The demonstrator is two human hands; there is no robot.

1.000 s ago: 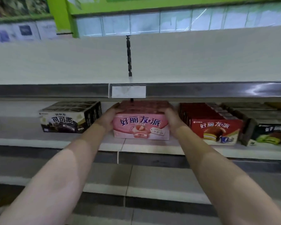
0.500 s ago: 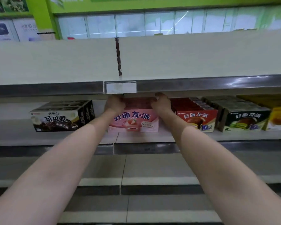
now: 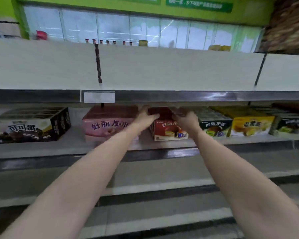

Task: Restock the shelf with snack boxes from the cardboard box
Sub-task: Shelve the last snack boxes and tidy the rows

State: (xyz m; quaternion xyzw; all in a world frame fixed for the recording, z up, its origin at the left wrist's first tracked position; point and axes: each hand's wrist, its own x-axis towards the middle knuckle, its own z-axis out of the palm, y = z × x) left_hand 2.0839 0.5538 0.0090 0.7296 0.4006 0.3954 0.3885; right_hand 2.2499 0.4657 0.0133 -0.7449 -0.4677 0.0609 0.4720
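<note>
1. While my left hand [image 3: 146, 116] and right hand [image 3: 186, 120] clasp the red snack box [image 3: 167, 128] on the shelf [image 3: 162, 146], a hard shove could skew it.
2. The pink box [image 3: 109, 125] left and green box [image 3: 214, 125] right sit close; they could get nudged.
3. The cardboard box is out of view.

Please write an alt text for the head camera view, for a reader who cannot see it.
Two bare hands, left hand and right hand, reach to either side of a red snack box on a shop shelf. A pink box stands to its left and a green box to its right.
</note>
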